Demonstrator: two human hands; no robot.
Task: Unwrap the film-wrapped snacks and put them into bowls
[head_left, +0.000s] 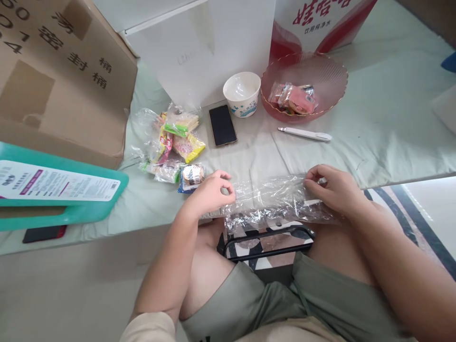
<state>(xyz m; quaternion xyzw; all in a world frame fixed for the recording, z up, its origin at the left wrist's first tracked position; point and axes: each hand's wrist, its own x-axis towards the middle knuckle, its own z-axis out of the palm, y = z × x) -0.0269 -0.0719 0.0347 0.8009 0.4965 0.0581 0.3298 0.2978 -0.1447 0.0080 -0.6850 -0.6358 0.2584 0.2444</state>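
Observation:
A clear plastic bag point(269, 197) is stretched between my two hands at the table's front edge, its lower part hanging over the edge. My left hand point(215, 190) pinches its left end, thumb and fingertips together. At the other end, my right hand point(331, 187) grips the plastic with curled fingers. Just left of my left hand lies a small blue-and-white snack packet point(191, 177). Behind it sits a pile of wrapped snacks point(178, 137) in yellow, green and pink packaging, partly in clear plastic.
Behind my hands are a phone point(223, 125), a white paper bowl point(242, 95), a white slim cutter point(304, 134) and a pink bowl point(331, 80) holding wrapped snacks. A cardboard box point(71, 95) and a green container point(114, 183) stand left. White boxes point(203, 52) line the back.

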